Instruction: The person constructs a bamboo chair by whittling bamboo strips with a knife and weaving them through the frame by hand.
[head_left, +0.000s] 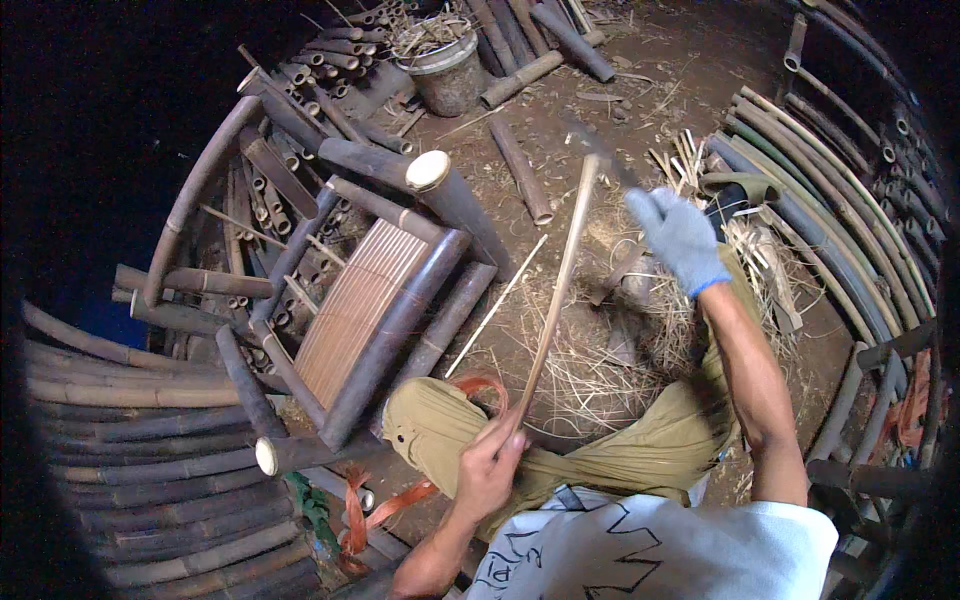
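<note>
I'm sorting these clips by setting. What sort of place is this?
Probably a bamboo furniture workshop with a dirt floor: a half-built bamboo chair, stacked bamboo poles, and shavings under the strip held in the left hand.

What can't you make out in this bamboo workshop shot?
- Head view: whatever the gloved right hand holds is motion-blurred.
- The left hand covers the lower end of the bamboo strip.
- The bucket contents are too small to tell.
- The left edge is lost in darkness.
</note>
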